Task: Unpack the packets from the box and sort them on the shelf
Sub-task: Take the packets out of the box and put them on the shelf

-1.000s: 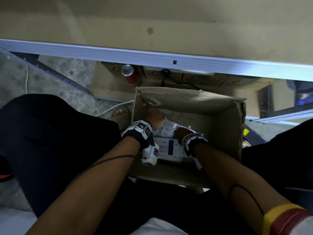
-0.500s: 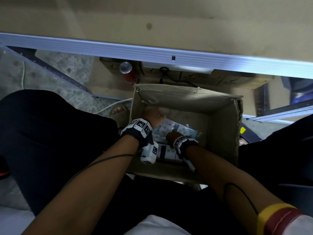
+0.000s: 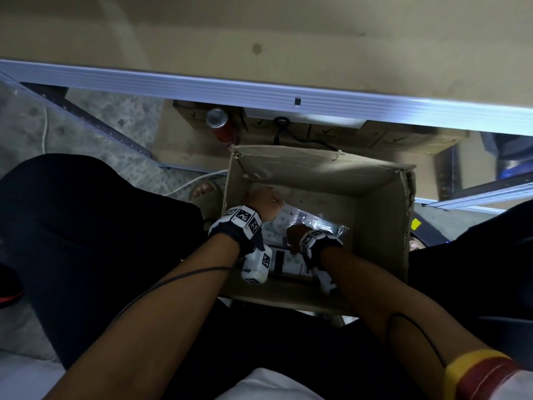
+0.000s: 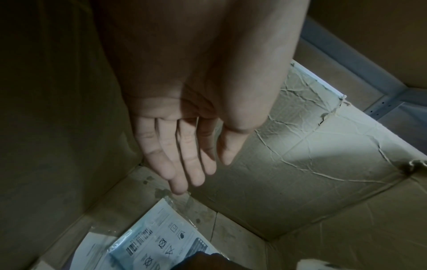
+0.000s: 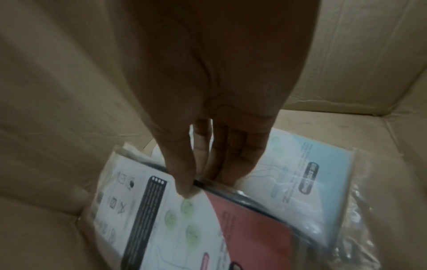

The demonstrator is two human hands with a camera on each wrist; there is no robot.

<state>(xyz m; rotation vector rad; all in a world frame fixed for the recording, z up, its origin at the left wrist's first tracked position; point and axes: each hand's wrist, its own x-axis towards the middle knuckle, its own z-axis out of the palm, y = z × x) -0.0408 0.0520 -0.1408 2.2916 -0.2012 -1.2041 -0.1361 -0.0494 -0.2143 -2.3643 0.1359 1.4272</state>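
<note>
Where the packets (image 5: 175, 215) lie flat on the bottom of the cardboard box (image 3: 380, 226), toward its near-left corner, the right hand (image 5: 208, 127) pinches the edge of the top one, thumb above and fingers (image 5: 231, 155) tucked underneath. The left hand (image 4: 184, 127) hangs over the far-left corner, fingers straight and together, holding nothing. Beyond the box's far edge stands a red can (image 3: 222, 125), under the shelf (image 3: 259, 90).

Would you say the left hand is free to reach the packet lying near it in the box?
Probably yes: the left hand hangs open inside the box, its fingertips just above a corner of the blue-and-white packet, with nothing between them.
</note>
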